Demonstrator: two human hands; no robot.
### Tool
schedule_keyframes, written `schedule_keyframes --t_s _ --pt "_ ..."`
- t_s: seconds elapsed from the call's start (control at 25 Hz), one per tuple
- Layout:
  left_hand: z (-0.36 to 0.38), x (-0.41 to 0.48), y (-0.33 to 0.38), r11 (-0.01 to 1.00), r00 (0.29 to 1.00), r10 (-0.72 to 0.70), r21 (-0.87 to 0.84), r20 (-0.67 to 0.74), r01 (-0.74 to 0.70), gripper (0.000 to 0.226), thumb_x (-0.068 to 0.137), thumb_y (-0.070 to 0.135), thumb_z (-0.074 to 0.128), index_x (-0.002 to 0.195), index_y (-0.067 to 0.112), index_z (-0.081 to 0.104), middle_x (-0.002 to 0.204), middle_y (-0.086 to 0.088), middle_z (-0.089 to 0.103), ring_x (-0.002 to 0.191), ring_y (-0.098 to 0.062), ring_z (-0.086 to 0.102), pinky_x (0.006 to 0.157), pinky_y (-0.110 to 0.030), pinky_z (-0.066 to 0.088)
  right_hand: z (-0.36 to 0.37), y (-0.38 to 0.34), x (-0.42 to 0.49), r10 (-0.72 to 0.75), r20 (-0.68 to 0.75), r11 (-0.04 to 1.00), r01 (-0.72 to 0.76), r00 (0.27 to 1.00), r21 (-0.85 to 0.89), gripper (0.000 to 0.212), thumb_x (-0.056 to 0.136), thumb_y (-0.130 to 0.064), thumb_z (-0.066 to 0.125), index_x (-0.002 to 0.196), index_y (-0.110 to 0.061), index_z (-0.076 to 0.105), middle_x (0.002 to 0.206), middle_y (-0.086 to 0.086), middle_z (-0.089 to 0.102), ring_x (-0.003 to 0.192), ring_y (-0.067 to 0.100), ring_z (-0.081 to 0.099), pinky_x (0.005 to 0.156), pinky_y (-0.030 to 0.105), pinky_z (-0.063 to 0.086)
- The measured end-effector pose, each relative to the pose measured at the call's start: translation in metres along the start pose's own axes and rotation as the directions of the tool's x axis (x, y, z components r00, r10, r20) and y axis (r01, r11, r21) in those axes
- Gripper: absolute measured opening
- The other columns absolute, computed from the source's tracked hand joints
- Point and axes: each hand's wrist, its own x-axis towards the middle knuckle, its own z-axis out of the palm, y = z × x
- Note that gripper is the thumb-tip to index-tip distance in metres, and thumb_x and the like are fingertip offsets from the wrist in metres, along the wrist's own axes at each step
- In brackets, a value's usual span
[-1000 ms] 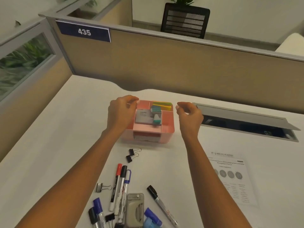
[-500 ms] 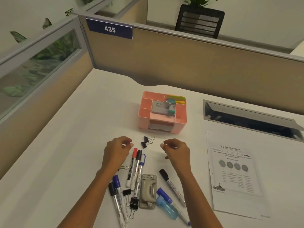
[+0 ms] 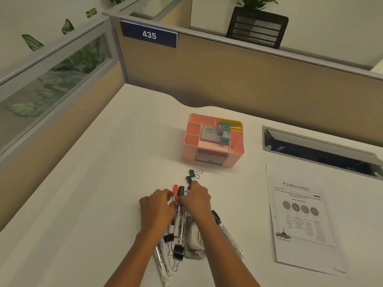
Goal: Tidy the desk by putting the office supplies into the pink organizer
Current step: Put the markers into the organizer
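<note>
Now we close both hands, left hand (image 3: 158,208) and right hand (image 3: 195,198), on the red-capped marker (image 3: 174,200) and black-capped marker (image 3: 180,201) near the counter (image 3: 103,183) middle, open room all around. Farther off, the pink organizer (image 3: 213,141) holds a grey box (image 3: 209,133) and coloured sticky notes (image 3: 230,123).

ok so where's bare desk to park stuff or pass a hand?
Free: the wide stretch of desk left of the pink organizer up to the partition, and the gap between organizer and printed sheet. Crowded: near edge, where both hands sit on the markers, binder clips and hole punch.
</note>
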Motion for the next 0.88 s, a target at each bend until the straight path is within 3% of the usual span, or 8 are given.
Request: schedule_keyframes --t_s 0.28,0.68,0.88 --pt "-0.004 0.008 0.012 0.996 0.999 -0.018 0.091 0.032 0.015 0.027 0.085 0.037 0.061 0.108 0.022 0.06 0.099 0.005 0.067 0.09 -0.015 0.061 0.085 -0.028 0.035 0.0 -0.014 0.01 0.003 -0.059 1.0 -0.004 0.998 -0.013 0.027 0.083 -0.022 0.064 0.105 -0.008 0.056 0.103 0.011 0.062 0.091 0.026 0.064 0.063 0.027 0.041" --pt "-0.008 0.016 0.021 0.985 0.998 -0.035 0.17 0.059 0.024 0.022 0.087 0.04 0.057 0.091 0.018 0.054 0.088 0.001 0.066 0.075 -0.018 0.059 0.076 -0.03 0.037 0.003 -0.018 0.018 -0.045 -0.104 0.992 0.032 0.994 -0.12 0.024 0.087 -0.016 0.06 0.109 -0.006 0.059 0.109 0.012 0.062 0.097 0.028 0.064 0.068 0.027 0.044" --pt "-0.008 0.016 0.027 0.985 0.994 -0.068 0.165 0.081 0.054 0.022 0.085 0.038 0.061 0.094 0.019 0.056 0.09 0.002 0.065 0.077 -0.017 0.057 0.077 -0.029 0.034 -0.004 -0.007 0.02 0.009 -0.099 0.999 -0.005 0.995 0.048 0.014 0.081 -0.01 0.064 0.093 -0.01 0.056 0.091 0.007 0.058 0.086 0.025 0.062 0.062 0.023 0.044"
